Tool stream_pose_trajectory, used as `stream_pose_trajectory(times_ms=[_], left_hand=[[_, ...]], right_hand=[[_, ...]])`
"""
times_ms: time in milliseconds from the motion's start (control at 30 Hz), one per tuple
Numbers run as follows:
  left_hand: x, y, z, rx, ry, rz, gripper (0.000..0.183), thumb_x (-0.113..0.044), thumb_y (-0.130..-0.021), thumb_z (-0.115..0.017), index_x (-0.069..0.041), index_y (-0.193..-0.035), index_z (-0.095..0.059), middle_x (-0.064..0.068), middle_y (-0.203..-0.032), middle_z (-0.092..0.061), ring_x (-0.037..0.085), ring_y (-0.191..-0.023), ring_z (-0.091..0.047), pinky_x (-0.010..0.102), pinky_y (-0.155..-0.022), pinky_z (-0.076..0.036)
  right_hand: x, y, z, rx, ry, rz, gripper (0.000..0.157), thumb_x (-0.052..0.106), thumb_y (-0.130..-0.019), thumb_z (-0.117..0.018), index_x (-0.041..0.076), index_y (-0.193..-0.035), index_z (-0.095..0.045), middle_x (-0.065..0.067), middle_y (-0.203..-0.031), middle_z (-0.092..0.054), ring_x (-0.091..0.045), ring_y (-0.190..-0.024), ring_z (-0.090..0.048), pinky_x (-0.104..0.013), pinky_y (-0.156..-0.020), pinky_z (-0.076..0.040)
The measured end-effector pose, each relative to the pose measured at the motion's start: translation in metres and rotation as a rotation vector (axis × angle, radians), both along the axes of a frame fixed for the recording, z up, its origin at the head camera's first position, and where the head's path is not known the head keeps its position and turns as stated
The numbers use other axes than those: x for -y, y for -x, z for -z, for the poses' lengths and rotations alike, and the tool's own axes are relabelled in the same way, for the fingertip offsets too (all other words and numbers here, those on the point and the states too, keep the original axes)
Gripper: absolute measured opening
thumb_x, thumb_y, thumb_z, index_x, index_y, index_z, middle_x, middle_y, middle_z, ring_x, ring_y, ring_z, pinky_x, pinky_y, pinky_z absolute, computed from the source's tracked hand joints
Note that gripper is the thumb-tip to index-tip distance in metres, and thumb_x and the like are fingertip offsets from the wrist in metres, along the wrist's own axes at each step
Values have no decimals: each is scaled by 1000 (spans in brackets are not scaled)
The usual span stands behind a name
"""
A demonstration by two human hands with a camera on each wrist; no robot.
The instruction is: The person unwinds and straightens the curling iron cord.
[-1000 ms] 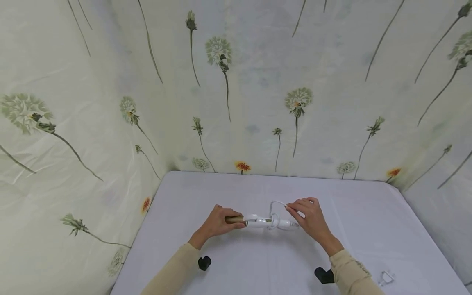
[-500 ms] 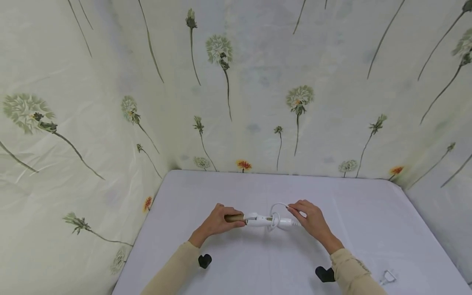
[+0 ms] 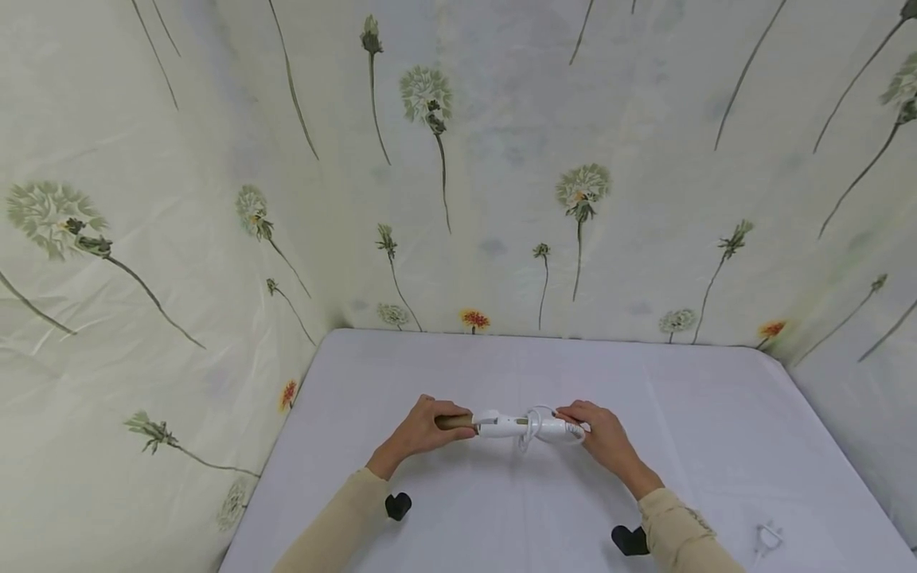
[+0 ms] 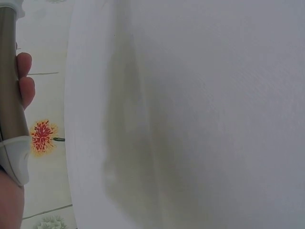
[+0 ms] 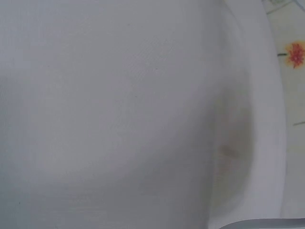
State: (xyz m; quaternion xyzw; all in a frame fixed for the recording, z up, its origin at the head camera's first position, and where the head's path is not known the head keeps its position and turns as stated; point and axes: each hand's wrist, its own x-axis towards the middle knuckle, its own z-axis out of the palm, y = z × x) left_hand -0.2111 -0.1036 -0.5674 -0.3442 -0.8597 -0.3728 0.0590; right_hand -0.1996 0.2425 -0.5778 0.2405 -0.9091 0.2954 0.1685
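A white curling iron (image 3: 501,427) with a gold-brown barrel is held level above the table, a white cord (image 3: 533,426) looped around its handle. My left hand (image 3: 423,430) grips the barrel end. In the left wrist view the barrel (image 4: 10,81) runs down the left edge, with fingertips (image 4: 26,90) behind it. At the handle's far end my right hand (image 3: 602,431) pinches the cord, its fingers right against the handle. Neither hand's work shows in the right wrist view, only the table surface and a shadow.
A white plug (image 3: 769,536) is at the right front of the white-covered table (image 3: 430,358). Black pieces show beside the left (image 3: 398,507) and right (image 3: 630,540) sleeves. Flower-printed curtains (image 3: 501,199) enclose the table at the back and sides.
My right hand has come down and in from above the handle to its end, bringing the cord loop close to the handle. The plug has shifted slightly right. My left hand keeps its grip.
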Motion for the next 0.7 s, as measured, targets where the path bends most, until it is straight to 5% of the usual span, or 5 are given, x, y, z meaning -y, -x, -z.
stream_pose_trajectory(times_ms=[100,367,533,700], left_hand=[[-1,0,-1,10,2,-8,31,-45,-81,-71,-24,-103,-73,-15,-84,-71,-4,-62,-51,24,-71,-27],[-2,0,-2,-21,5,-15,37,-45,-81,-72,-17,-104,-73,-13,-84,-72,-4,-63,-52,24,-69,-25],[-3,0,-4,-52,30,-57,37,-46,-80,-71,-18,-104,-74,-13,-83,-72,-4,-61,-50,25,-70,-25],[-2,-1,-5,-63,61,-101,37,-48,-80,-71,-21,-105,-74,-14,-85,-71,-4,-62,-48,25,-70,-24]], right_hand=[[1,-3,2,57,-20,4,38,-3,-70,-78,11,-106,-71,4,-91,-70,-15,-85,-65,-36,-74,-52],[7,-10,7,231,27,55,14,6,-82,-71,18,-90,-68,5,-87,-71,-5,-73,-58,-25,-64,-47],[10,-15,15,347,27,74,14,9,-85,-68,16,-98,-70,2,-93,-72,-9,-82,-65,-24,-68,-51],[14,-20,19,403,33,35,9,16,-92,-62,14,-97,-69,6,-77,-68,0,-64,-56,-20,-58,-46]])
